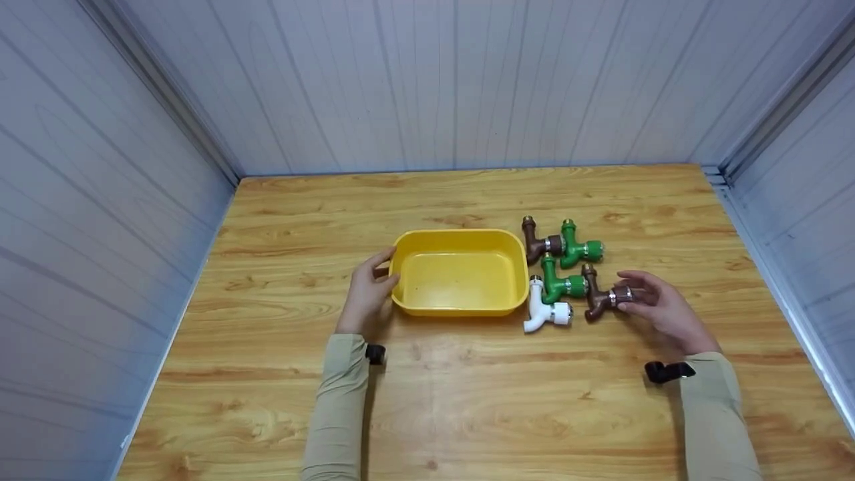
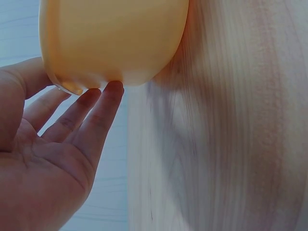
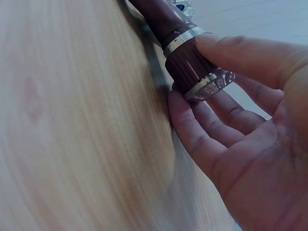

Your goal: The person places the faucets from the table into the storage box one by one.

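An empty yellow plastic basin (image 1: 461,280) stands on the table, and my left hand (image 1: 366,294) grips its left rim, thumb over the edge. In the left wrist view the fingers (image 2: 98,115) press against the outside of the basin (image 2: 115,43). To the right, my right hand (image 1: 668,314) pinches the ribbed knob of a brown tap (image 1: 601,300). The right wrist view shows the thumb on that brown tap's knob (image 3: 190,67) and the other fingers under it. Just left of this tap lie a green tap (image 1: 553,284) and a white tap (image 1: 542,311).
Another brown tap (image 1: 532,244) and a second green tap (image 1: 574,248) lie farther back, by the basin's right end. Pale panel walls (image 1: 427,87) enclose the wooden table (image 1: 467,401) at the back and both sides.
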`<move>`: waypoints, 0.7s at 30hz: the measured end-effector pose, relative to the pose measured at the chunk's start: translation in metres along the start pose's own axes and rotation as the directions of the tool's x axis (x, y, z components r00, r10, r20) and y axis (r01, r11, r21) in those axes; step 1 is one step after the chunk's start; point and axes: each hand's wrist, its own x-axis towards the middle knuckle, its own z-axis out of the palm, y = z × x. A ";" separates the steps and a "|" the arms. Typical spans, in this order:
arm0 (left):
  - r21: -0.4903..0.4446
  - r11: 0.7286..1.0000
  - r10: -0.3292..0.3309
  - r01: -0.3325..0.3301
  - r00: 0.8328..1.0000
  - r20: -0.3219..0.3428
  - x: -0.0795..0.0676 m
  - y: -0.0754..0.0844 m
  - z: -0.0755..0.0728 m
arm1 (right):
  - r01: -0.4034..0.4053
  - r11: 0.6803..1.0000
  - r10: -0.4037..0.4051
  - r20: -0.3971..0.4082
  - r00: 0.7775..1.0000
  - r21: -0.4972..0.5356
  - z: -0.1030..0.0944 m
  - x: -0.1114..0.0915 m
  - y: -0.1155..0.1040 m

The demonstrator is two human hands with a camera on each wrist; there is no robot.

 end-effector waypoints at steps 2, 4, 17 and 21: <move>0.009 1.000 -0.007 0.007 1.000 -0.016 0.000 -0.001 0.000 | -0.016 1.000 0.016 0.007 1.000 -0.001 0.000 0.000 0.000; 0.009 1.000 -0.004 0.004 1.000 -0.020 -0.001 -0.001 0.001 | -0.033 0.999 0.033 0.011 0.999 -0.005 0.000 0.000 0.000; -0.033 0.997 0.064 -0.063 0.998 0.023 -0.001 -0.003 -0.001 | -0.053 0.999 0.053 0.005 0.999 0.000 0.000 -0.001 0.003; -0.012 0.999 0.041 -0.041 0.999 0.001 -0.001 -0.003 0.000 | -0.069 0.998 0.069 0.000 0.998 -0.002 0.000 -0.001 0.003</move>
